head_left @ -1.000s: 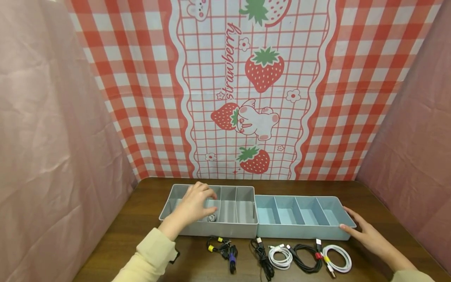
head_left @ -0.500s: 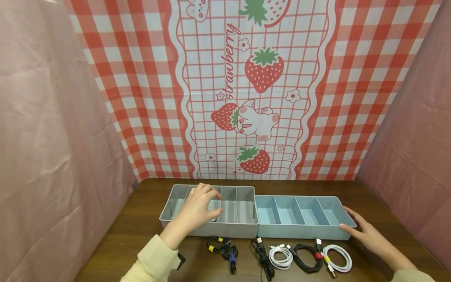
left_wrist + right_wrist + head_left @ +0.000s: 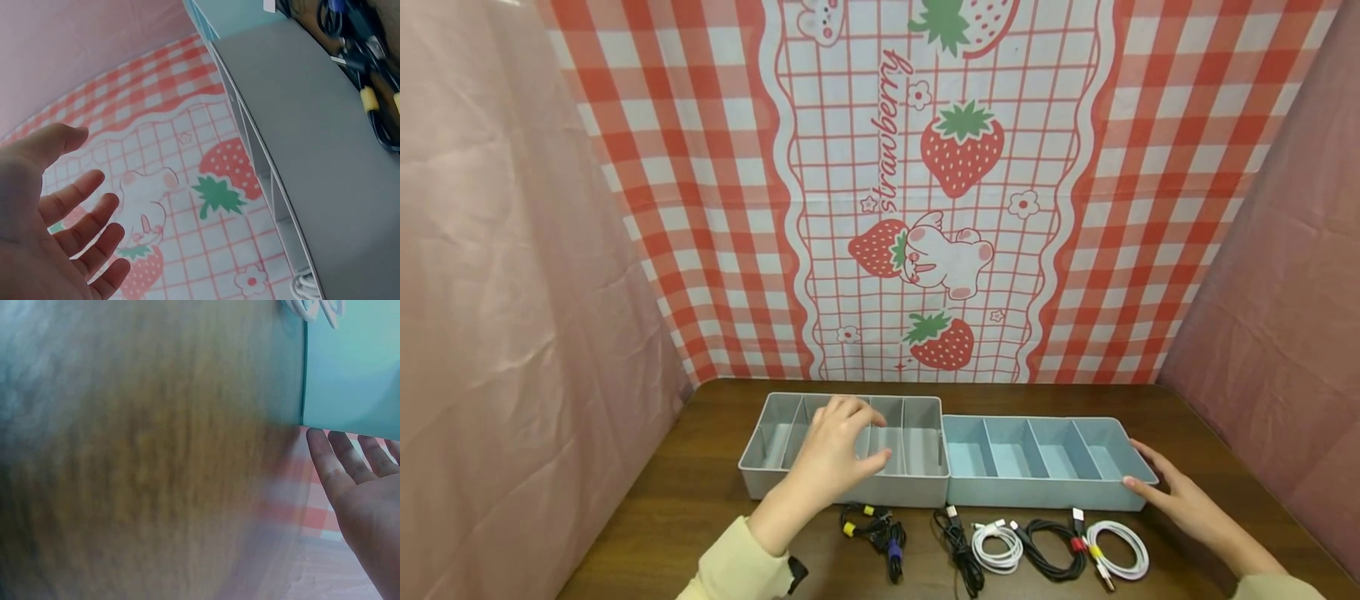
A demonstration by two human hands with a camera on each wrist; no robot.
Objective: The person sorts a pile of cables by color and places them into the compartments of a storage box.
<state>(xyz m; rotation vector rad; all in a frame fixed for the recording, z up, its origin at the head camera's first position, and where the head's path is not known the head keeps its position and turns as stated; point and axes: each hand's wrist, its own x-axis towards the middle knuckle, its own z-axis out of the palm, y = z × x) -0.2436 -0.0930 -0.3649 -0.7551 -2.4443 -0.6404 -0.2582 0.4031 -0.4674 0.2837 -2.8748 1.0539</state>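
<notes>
My left hand (image 3: pixel 831 450) hovers over the grey divided box (image 3: pixel 842 490), palm toward the right and fingers loosely bent, thumb apart. Nothing is in its grasp, as the left wrist view of the hand (image 3: pixel 75 240) also shows. It covers part of the middle compartments. A white coiled cable (image 3: pixel 304 286) shows inside the grey box in the left wrist view. My right hand (image 3: pixel 1183 500) rests against the right end of the light blue divided box (image 3: pixel 1037 493), thumb at the front corner. In the right wrist view, its straight fingers (image 3: pixel 325 453) touch the box edge.
Along the front of the boxes lie black cables with yellow ties (image 3: pixel 868 527), one with a purple tie (image 3: pixel 895 550), a black USB cable (image 3: pixel 962 554), a white coil (image 3: pixel 997 550), a black coil with a red tie (image 3: pixel 1052 575) and another white coil (image 3: pixel 1142 554). A strawberry-print cloth (image 3: pixel 1060 333) hangs behind.
My left hand has moved to the right over the grey box, uncovering its left compartments and hiding the coil seen before. The right hand and the cables stay put.
</notes>
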